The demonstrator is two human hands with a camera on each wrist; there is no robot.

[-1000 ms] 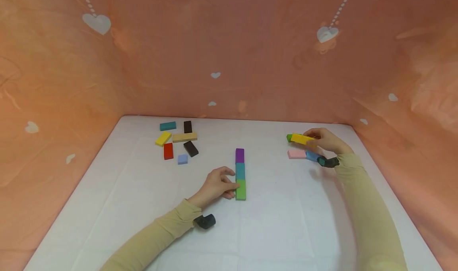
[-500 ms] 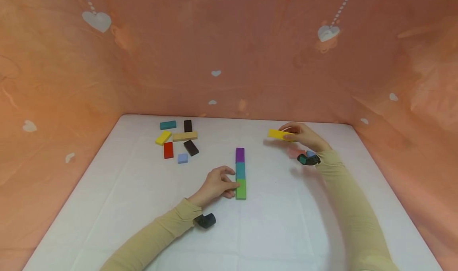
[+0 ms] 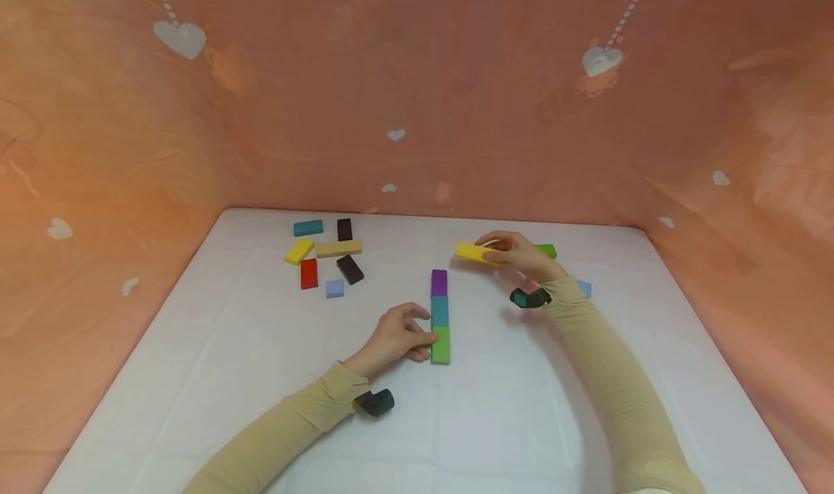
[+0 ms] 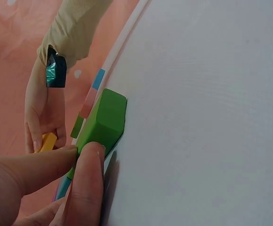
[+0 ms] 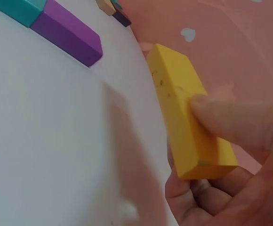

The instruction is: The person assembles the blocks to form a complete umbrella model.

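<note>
The right grip (image 3: 524, 256) pinches an oblong yellow block (image 5: 176, 127), dark-specked on one face, above the worktop (image 3: 521, 407), two o'clock from the purple block (image 3: 439, 282); the left grip (image 3: 393, 335), loose, touches the green block (image 3: 441, 348).

Both sleeves (image 3: 287, 429) are beige (slightly creased), the wrist cameras (image 3: 379, 403) black.

Between the yellow block (image 3: 477, 253) in your right hand (image 3: 517, 255) and the purple block (image 3: 439, 282), you can pass over the tabletop (image 3: 521, 392). Your left hand (image 3: 394, 333) bars the near left side of the block row (image 3: 439, 311); right of it you have wide room. Loose blocks (image 3: 339, 249) crowd the far left; the curtain (image 3: 404, 81) walls the back.
</note>
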